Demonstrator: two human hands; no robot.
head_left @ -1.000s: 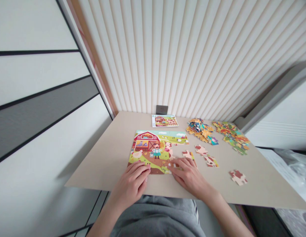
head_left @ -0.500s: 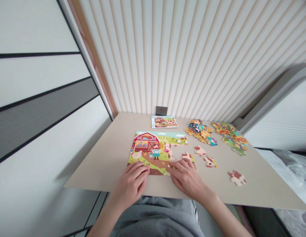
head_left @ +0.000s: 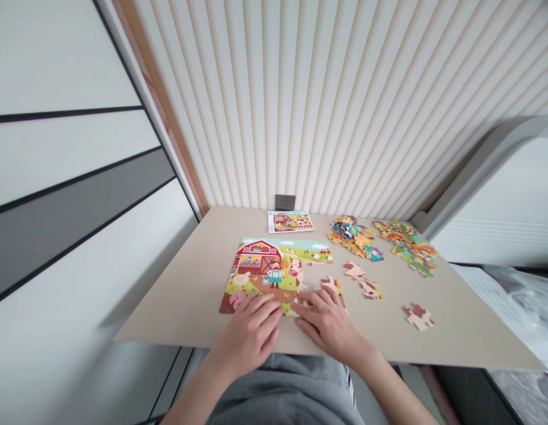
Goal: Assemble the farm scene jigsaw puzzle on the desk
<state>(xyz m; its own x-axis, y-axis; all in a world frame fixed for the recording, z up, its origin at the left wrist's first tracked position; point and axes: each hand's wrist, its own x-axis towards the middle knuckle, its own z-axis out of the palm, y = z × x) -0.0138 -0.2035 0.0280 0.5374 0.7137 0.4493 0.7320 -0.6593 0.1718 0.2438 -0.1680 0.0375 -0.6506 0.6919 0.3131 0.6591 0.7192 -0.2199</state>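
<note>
A partly joined farm jigsaw puzzle (head_left: 256, 283) lies flat on the table, showing a red barn, a farmer, a pig and a cow. My left hand (head_left: 253, 327) rests on its lower edge, fingers stretched out and lying flat. On the lower right part of the puzzle is my right hand (head_left: 329, 321), its fingers spread over the pieces there. Just above the right fingers, a brown-and-white cow piece (head_left: 330, 284) shows in part. A gap in the puzzle opens right of the cow's head. What lies beneath both hands is hidden.
Loose cow pieces (head_left: 354, 271), (head_left: 371, 289) and another cow piece (head_left: 418, 316) lie to the right. Behind them are a mixed pile of pieces (head_left: 355, 237) and a green-orange pile (head_left: 406, 245). A picture card (head_left: 291, 221) lies by the wall under a socket (head_left: 285, 202).
My left hand has slid right along the puzzle's lower edge, uncovering the pig at the lower left. My right hand stays at the lower right part. The view has shifted slightly.
</note>
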